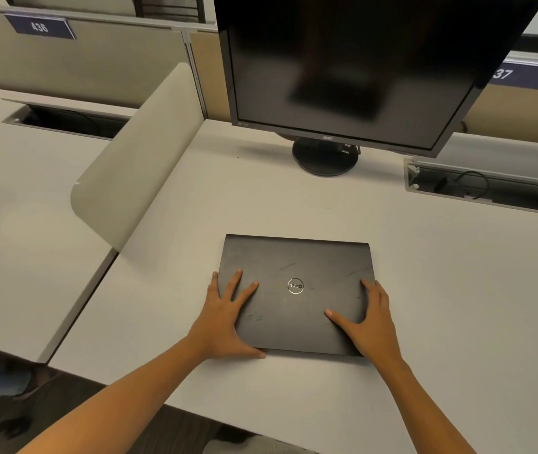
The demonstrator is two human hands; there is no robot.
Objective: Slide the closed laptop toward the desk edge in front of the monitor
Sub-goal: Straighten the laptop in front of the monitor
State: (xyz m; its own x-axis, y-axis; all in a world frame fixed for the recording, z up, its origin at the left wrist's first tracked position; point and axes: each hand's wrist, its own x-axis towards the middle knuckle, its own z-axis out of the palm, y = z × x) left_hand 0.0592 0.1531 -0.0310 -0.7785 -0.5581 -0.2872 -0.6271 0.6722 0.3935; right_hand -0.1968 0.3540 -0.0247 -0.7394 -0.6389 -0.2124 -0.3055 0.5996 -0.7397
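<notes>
- The closed laptop (297, 294) lies flat on the desk (441, 290), lower centre of the frame, below the dark monitor (352, 67) at the top.
- The left hand (225, 319) rests on its left side, fingers spread, thumb at the near edge.
- The right hand (370, 322) lies splayed on its right side, gripping nothing.

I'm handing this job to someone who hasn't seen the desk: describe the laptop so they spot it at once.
Find the black monitor standing at the back of the pale desk. In front of it, nearer the desk's front edge, lies the laptop, closed and flat, with the left hand and right hand pressed on its lid. It is the only dark slab lying on the desk, marked by a round silver logo.
</notes>
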